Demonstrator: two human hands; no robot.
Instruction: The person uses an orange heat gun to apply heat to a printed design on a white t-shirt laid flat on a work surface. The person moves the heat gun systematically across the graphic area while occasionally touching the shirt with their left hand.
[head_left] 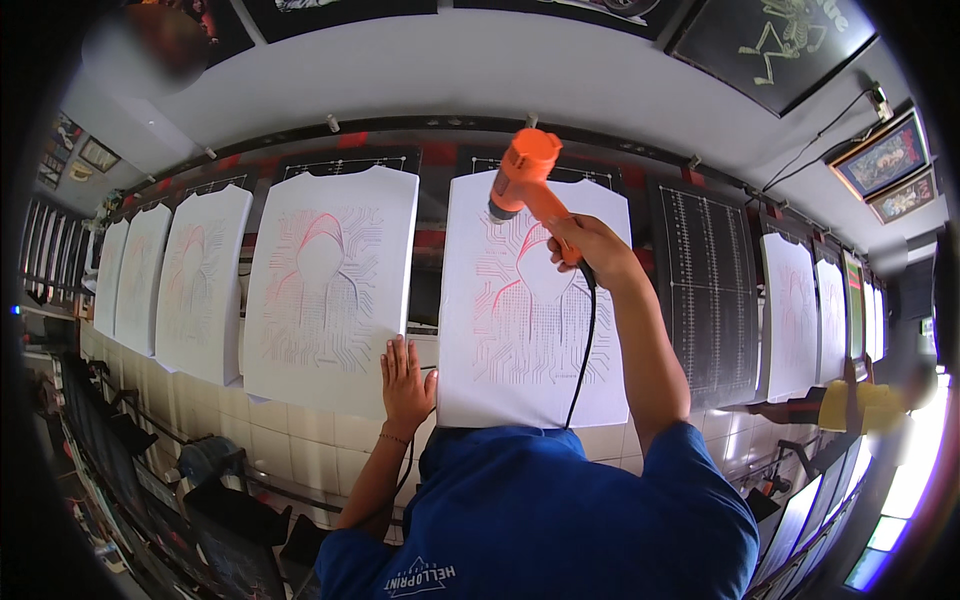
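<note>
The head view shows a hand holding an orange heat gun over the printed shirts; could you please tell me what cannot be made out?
- Heat gun nozzle: faces away, so its gap to the white shirt is unclear.
- Right hand fingers: wrapped behind the handle.
- Shirt's lower edge: hidden by the blue-clad shoulder.
- Left hand palm: face down.

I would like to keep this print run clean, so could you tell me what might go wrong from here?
1. The right hand aims the orange plastic heat gun close over the white printed shirt; lingering might scorch it.
2. The gun's black cord hangs across the print and could smudge it.
3. The left hand rests by the neighbouring white shirt and might shift it.
</note>
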